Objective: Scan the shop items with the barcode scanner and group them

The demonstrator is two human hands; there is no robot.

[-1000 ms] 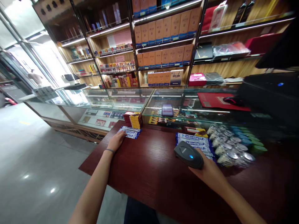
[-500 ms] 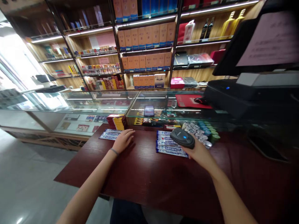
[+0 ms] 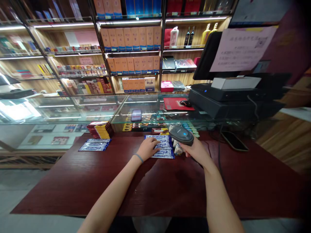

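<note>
The right hand (image 3: 195,151) is curled around a dark grey handheld barcode scanner with a small blue light (image 3: 181,134), holding it just above the dark red wooden desk (image 3: 73,181), its head tilted toward the far side. The left hand (image 3: 148,148), with a thin band at the wrist, lies palm down with its fingers (image 3: 155,142) spread lightly over a stack of flat blue-and-white wrapped packets (image 3: 162,152); the fingertips touch the top packet, and the stack lies near the far edge of the desk, just beside the scanner and between the two hands. A second, smaller pile of the same blue-and-white packets (image 3: 94,145) lies well apart to the left, in front of a stack of red and yellow flat boxes (image 3: 100,129). Behind the desk runs a glass display counter (image 3: 80,106), on which a black cash register with a raised screen (image 3: 225,97) stands at the right. A dark flat phone (image 3: 234,141) lies on the desk to the right of the scanner.
</note>
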